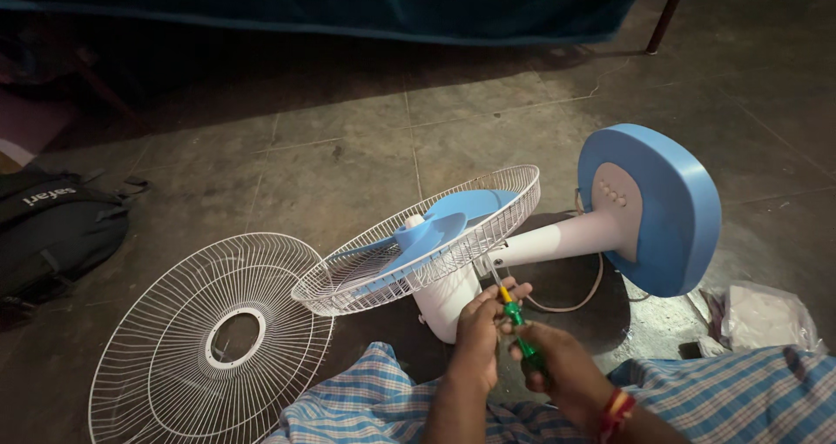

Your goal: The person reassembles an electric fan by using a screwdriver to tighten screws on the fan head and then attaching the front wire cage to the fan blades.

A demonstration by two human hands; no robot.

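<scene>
A white and blue table fan (pixel 557 239) lies on its side on the floor, its round blue base (pixel 666 205) tipped up at the right. Blue blades (pixel 440 226) sit inside the white rear guard (pixel 505 196). My right hand (pixel 562 366) grips the green handle of a screwdriver (pixel 514 309), whose shaft points up at the fan's neck joint. My left hand (pixel 479 326) pinches the screwdriver's shaft near the yellow collar, right beside the white motor housing (pixel 444 300).
The detached white front guard (pixel 205 339) lies flat on the tiled floor at the left. A black backpack (pixel 52 226) sits at the far left. A clear plastic bag (pixel 762 313) lies at the right. My blue checked cloth (pixel 366 405) covers my knees.
</scene>
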